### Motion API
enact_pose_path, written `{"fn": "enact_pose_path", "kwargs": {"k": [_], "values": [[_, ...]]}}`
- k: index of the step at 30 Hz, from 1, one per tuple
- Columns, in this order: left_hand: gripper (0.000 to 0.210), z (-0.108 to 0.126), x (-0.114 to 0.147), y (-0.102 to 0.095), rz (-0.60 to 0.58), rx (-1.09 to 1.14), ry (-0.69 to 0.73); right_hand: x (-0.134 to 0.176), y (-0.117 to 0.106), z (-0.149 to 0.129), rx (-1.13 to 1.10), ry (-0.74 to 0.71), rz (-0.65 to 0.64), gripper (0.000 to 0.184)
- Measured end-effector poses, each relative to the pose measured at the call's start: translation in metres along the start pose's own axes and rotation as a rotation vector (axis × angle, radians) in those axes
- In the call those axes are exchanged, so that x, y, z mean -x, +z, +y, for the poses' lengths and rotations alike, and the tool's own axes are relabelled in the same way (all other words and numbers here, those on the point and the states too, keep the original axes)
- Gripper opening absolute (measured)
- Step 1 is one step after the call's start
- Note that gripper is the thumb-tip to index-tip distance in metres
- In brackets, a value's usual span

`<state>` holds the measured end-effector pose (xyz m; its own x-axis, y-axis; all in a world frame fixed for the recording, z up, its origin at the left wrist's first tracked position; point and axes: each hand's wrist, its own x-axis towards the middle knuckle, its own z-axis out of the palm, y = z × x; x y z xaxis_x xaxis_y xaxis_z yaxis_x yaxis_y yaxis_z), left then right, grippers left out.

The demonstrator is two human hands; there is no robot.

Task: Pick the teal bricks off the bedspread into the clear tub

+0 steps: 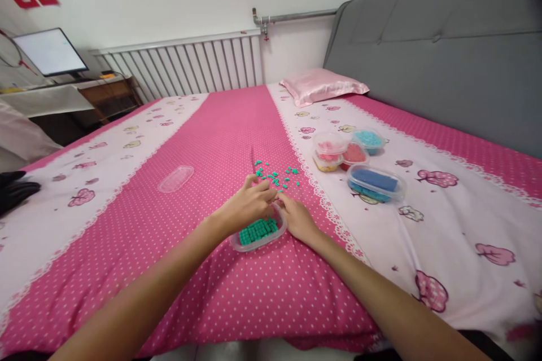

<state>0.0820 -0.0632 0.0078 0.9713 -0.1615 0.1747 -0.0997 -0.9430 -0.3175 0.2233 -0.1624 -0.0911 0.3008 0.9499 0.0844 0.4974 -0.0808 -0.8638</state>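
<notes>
A clear plastic container (279,229) sits on the bed, with small green blocks (258,231) lined up in tight rows inside it. Over its far side is my left hand (253,200), fingers bent into a pinch; whatever lies between the fingertips is too small to make out. My right hand (298,219) rests against the container's right side, its fingers closed close to the left fingertips and partly covered by them. Loose green blocks (275,179) are scattered on the pink sheet just beyond both hands.
A clear lid (175,179) lies to the left. On the right are a lidded tub of blue pieces (376,183), a light-blue one (368,140), a red one (354,154) and stacked tubs (329,149). Farther back are a pink pillow (322,86) and grey headboard (444,51).
</notes>
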Motion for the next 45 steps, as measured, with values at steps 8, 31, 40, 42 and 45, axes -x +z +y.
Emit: {"fn": "enact_pose_path", "kwargs": {"k": [8,31,40,42,45], "values": [[0.02,-0.003,0.0,0.0,0.011,0.015,0.017,-0.008,-0.002,0.004,-0.096,-0.059,-0.034,0.034],[0.021,-0.001,0.001,-0.001,0.002,0.035,0.005,-0.009,-0.015,-0.007,-0.275,-0.126,-0.14,0.034],[0.021,-0.005,0.002,-0.011,-0.072,0.106,-0.056,-0.007,-0.017,-0.008,-0.281,-0.098,-0.146,0.034],[0.023,-0.003,0.001,-0.012,-0.087,0.143,-0.081,-0.006,-0.017,-0.008,-0.289,-0.091,-0.146,0.034],[0.021,-0.003,0.001,-0.014,-0.116,0.218,-0.129,-0.002,-0.018,-0.01,-0.303,-0.074,-0.162,0.034]]}}
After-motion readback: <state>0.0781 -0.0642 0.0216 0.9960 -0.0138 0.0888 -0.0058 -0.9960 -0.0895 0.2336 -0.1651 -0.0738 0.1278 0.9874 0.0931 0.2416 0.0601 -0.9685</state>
